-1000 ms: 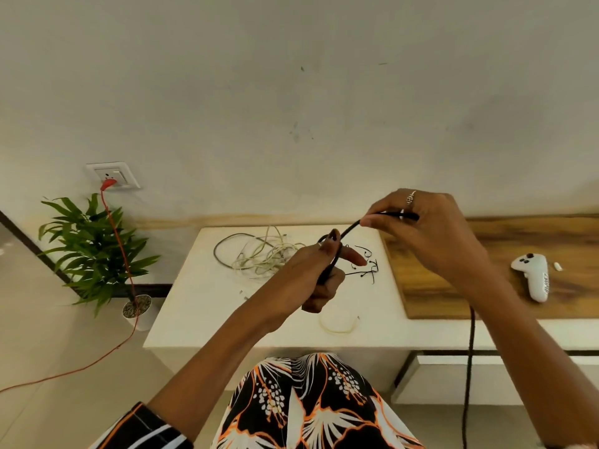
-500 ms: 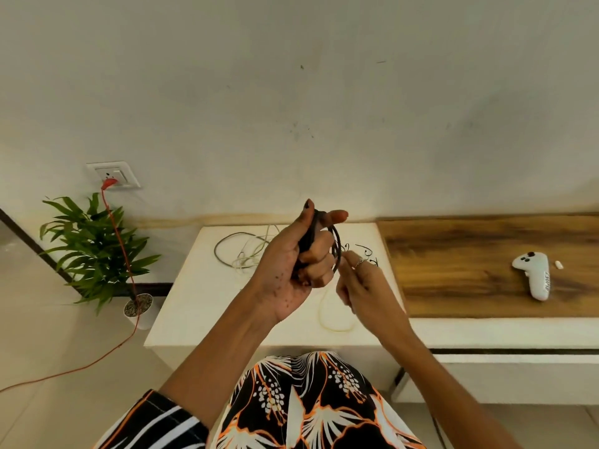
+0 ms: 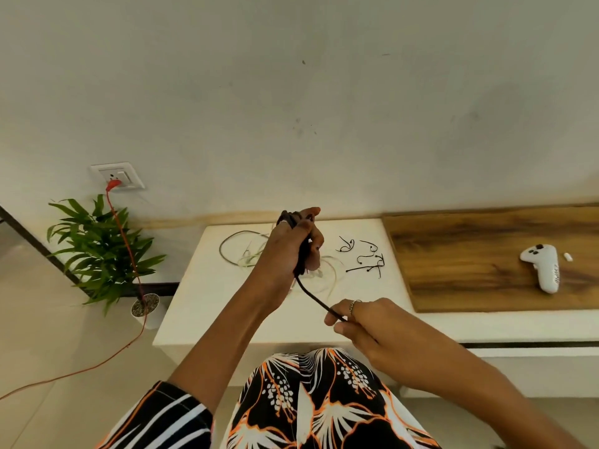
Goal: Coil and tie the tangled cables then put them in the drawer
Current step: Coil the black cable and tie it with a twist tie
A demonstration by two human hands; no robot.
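A: Item one, black cable (image 3: 312, 298)?
B: At frame centre. Coiled part gripped in the left hand (image 3: 293, 246), fingers curled tight round it, held above the white tabletop (image 3: 201, 306). A free length runs down and right to the right hand (image 3: 359, 322), pinched between thumb and forefinger.

A: Change from half a second ago?
B: The right hand was then just beside the left, touching the coil; it is now lower and to the right, well apart, with the cable drawn straight between them. The left hand has stayed at about the same place.

A: Other cables?
B: Pale tangled cables (image 3: 246, 254) on the tabletop, behind and left of the left hand; unmoved.

A: Ties?
B: Black cable ties (image 3: 364, 259) loose on the tabletop, right of the left hand.

A: Remainder?
B: White controller (image 3: 543, 267) on the wooden board (image 3: 470, 260), right of frame. Potted plant (image 3: 100, 251) and red cord (image 3: 124, 234) at left.
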